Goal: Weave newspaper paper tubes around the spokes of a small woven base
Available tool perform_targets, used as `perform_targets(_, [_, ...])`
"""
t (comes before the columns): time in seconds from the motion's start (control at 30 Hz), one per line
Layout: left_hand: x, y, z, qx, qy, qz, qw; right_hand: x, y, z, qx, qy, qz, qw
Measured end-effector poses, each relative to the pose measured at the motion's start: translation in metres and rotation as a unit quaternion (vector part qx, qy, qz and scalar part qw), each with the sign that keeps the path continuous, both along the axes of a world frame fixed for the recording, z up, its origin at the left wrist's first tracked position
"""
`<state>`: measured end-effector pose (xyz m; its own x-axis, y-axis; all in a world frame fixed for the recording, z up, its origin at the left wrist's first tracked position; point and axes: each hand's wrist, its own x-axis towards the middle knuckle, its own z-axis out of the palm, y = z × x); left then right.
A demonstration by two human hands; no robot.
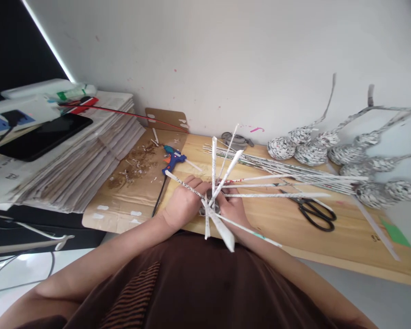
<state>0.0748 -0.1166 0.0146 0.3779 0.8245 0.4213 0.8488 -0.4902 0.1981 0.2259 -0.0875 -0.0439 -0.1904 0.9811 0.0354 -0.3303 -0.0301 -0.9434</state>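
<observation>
Both my hands meet at the near edge of the wooden table point(345, 237), closed around the crossing point of a star of rolled paper sticks point(214, 201). My left hand point(183, 203) grips the hub from the left, fingers curled over it. My right hand point(233, 208) pinches the same hub from the right, partly hidden behind the sticks. The sticks fan out upward, rightward and toward me. A bundle of spare paper sticks point(281, 169) lies on the table just beyond my hands.
Black scissors point(315, 212) lie right of my hands. A blue glue gun point(173, 160) rests on a cardboard sheet point(130, 187) to the left. A tall stack of newspapers point(78, 155) carries a phone point(44, 135). Woven paper balls with tails point(329, 151) line the far right.
</observation>
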Motion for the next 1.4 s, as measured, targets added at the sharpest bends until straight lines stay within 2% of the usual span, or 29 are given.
perform_targets(0.17, [-0.001, 0.001, -0.004, 0.024, -0.056, -0.004, 0.998, 0.001, 0.001, -0.002, 0.032, -0.040, -0.009, 0.999])
perform_targets(0.37, [-0.006, -0.002, -0.007, 0.013, -0.104, -0.010, 0.994, 0.003, -0.003, 0.008, 0.015, -0.082, -0.008, 0.997])
perform_targets(0.5, [-0.011, 0.002, -0.019, 0.035, -0.115, -0.016, 0.993, 0.004, -0.004, 0.010, 0.005, -0.089, 0.007, 0.996])
perform_targets(0.63, [-0.013, 0.006, -0.031, 0.061, -0.145, -0.011, 0.988, 0.005, -0.001, 0.003, 0.018, -0.080, 0.010, 0.997])
perform_targets(0.77, [-0.012, 0.005, -0.028, 0.036, -0.156, -0.002, 0.987, 0.006, 0.001, -0.003, 0.016, -0.064, 0.009, 0.998])
perform_targets(0.9, [-0.009, 0.006, -0.024, -0.016, -0.214, 0.028, 0.976, 0.004, 0.001, -0.002, 0.015, -0.063, -0.003, 0.998])
perform_targets(1.13, [-0.002, 0.009, -0.027, -0.062, -0.311, 0.033, 0.948, 0.004, -0.002, 0.006, -0.001, -0.048, 0.002, 0.999])
perform_targets(1.4, [0.000, 0.009, -0.030, -0.087, -0.350, 0.037, 0.932, 0.003, -0.002, 0.000, -0.039, -0.026, 0.002, 0.999])
